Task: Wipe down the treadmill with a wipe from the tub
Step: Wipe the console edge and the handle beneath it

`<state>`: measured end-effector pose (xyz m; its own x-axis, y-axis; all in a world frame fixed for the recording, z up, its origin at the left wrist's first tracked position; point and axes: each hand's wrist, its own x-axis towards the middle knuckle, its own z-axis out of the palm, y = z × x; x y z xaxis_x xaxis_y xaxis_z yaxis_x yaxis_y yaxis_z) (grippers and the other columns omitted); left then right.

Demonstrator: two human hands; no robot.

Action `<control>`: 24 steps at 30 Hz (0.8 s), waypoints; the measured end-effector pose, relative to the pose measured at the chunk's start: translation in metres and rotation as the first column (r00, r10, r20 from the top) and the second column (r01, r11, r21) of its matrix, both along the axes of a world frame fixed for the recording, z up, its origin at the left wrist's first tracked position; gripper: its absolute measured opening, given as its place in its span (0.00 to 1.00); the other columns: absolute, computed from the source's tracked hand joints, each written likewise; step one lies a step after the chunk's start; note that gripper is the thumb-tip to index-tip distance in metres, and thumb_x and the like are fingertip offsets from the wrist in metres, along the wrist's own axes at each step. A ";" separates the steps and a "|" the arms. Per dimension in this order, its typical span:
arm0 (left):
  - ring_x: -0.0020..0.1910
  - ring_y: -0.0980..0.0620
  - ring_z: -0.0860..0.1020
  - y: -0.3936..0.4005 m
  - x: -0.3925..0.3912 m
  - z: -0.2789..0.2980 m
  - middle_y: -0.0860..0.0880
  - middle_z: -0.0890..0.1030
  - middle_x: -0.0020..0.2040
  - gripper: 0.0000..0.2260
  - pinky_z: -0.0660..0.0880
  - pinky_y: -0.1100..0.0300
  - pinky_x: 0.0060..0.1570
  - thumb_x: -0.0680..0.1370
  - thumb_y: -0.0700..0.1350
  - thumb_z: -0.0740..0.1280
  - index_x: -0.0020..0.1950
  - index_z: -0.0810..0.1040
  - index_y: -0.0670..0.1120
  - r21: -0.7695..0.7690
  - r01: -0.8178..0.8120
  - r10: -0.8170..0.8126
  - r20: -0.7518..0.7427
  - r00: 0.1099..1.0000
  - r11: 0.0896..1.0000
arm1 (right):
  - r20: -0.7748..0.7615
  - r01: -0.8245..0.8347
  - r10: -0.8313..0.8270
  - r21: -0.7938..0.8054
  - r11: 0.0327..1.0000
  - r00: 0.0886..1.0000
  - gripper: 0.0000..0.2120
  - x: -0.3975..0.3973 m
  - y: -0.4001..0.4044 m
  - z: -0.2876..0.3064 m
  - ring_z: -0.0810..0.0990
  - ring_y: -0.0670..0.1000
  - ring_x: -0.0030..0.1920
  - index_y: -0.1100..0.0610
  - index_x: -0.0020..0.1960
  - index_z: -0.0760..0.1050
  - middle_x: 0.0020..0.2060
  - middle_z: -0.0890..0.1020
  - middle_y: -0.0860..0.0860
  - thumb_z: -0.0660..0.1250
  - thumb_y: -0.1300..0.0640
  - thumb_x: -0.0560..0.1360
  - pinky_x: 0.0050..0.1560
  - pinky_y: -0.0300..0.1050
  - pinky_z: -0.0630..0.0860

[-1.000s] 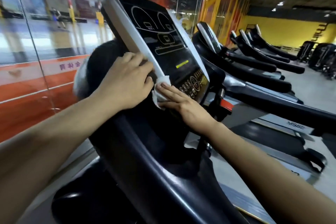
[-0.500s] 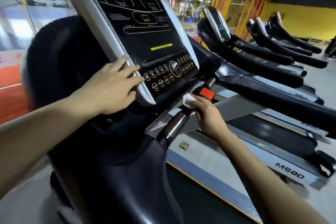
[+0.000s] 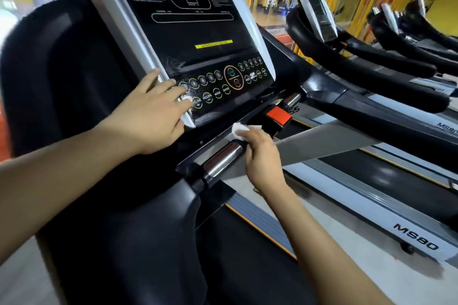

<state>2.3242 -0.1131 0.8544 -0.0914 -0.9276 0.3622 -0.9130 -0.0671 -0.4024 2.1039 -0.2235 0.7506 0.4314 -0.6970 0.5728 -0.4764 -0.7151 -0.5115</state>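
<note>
i see the treadmill (image 3: 153,218) close up, its body black and glossy, with a tall console panel (image 3: 193,20) tilted back and framed by silver edges. the panel is black with white outlines, a yellow strip near its middle and rows of round buttons along its lower edge; smears show on the lower left corner. below the panel's lower edge runs a bar with a chrome grip (image 3: 221,160) and a red clip (image 3: 278,115). the wipe (image 3: 239,129) is small, white and crumpled, lying against that bar between the grip and the clip.
</note>
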 end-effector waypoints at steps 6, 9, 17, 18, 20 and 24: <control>0.78 0.41 0.64 -0.001 -0.004 0.000 0.43 0.70 0.76 0.24 0.45 0.40 0.79 0.78 0.52 0.61 0.74 0.73 0.48 0.009 -0.041 0.041 0.029 0.999 0.999 | 0.173 -0.008 -0.001 0.049 0.999 0.985 0.22 -0.015 -0.008 -0.012 0.77 0.51 0.65 0.56 0.64 0.80 0.64 0.79 0.50 0.56 0.70 0.77 0.68 0.47 0.72; 0.77 0.41 0.64 0.000 -0.006 0.000 0.42 0.70 0.76 0.24 0.45 0.40 0.79 0.78 0.52 0.62 0.73 0.73 0.47 0.003 -0.036 0.036 0.024 0.999 0.999 | 0.247 -0.014 -0.009 0.092 0.996 0.969 0.23 -0.008 0.001 -0.015 0.76 0.51 0.67 0.57 0.63 0.81 0.64 0.80 0.51 0.55 0.69 0.76 0.70 0.51 0.71; 0.79 0.41 0.62 0.002 -0.008 0.000 0.42 0.68 0.78 0.25 0.43 0.41 0.79 0.78 0.53 0.62 0.75 0.71 0.47 0.020 -0.047 0.047 0.011 0.999 0.999 | 0.060 -0.290 0.306 -0.192 0.938 0.950 0.20 0.004 0.040 -0.013 0.79 0.54 0.60 0.58 0.63 0.80 0.60 0.81 0.52 0.51 0.63 0.82 0.62 0.52 0.75; 0.79 0.41 0.62 0.003 -0.008 0.000 0.42 0.68 0.78 0.26 0.43 0.41 0.79 0.78 0.53 0.61 0.75 0.71 0.47 0.022 -0.042 0.042 0.005 0.999 0.999 | 0.082 -0.187 0.202 -0.156 0.970 0.976 0.20 0.000 0.024 -0.014 0.79 0.54 0.59 0.57 0.63 0.80 0.59 0.81 0.52 0.53 0.63 0.80 0.61 0.55 0.75; 0.78 0.40 0.63 0.004 -0.007 -0.001 0.41 0.69 0.77 0.25 0.44 0.41 0.79 0.78 0.53 0.58 0.74 0.72 0.46 0.012 -0.034 0.034 0.006 0.999 0.999 | 0.119 -0.072 0.082 -0.086 0.994 0.989 0.20 -0.003 0.011 -0.013 0.78 0.53 0.60 0.58 0.62 0.81 0.60 0.81 0.51 0.53 0.60 0.79 0.62 0.56 0.74; 0.76 0.39 0.66 0.003 -0.005 -0.003 0.41 0.72 0.75 0.28 0.47 0.40 0.79 0.75 0.54 0.56 0.72 0.74 0.45 0.023 -0.030 0.030 0.015 0.999 0.999 | 0.142 -0.312 0.351 -0.241 0.919 0.925 0.17 0.008 0.070 -0.015 0.78 0.51 0.59 0.60 0.58 0.81 0.56 0.81 0.48 0.53 0.62 0.83 0.60 0.53 0.74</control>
